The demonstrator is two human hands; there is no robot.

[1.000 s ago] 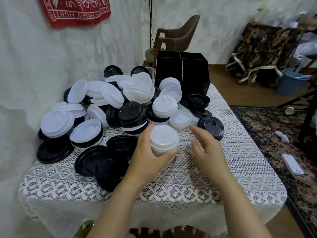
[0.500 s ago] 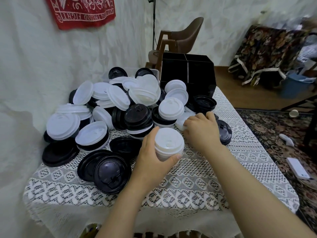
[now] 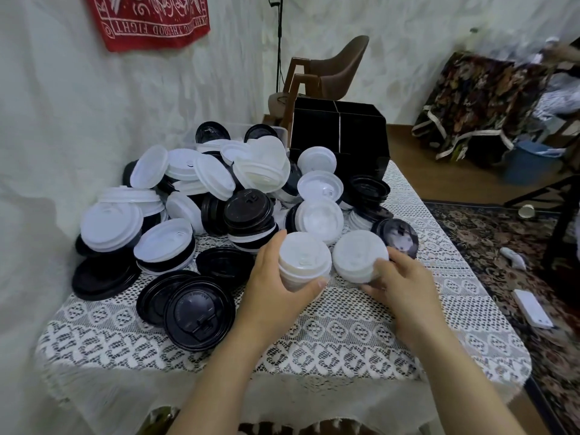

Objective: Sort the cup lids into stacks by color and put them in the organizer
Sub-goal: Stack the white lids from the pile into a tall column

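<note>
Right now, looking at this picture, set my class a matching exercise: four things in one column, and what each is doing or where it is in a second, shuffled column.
Column one
1. left hand
2. right hand
3. organizer
4. red cloth

Column two
A. hangs on the wall
B. grips the tall white stack
C. stands at the far end of the table
D. grips the low white lids

Pairs: 1-B, 2-D, 3-C, 4-A

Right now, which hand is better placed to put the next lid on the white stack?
Probably the right hand: it holds a white lid just beside the white stack, while the left hand grips that stack.
</note>
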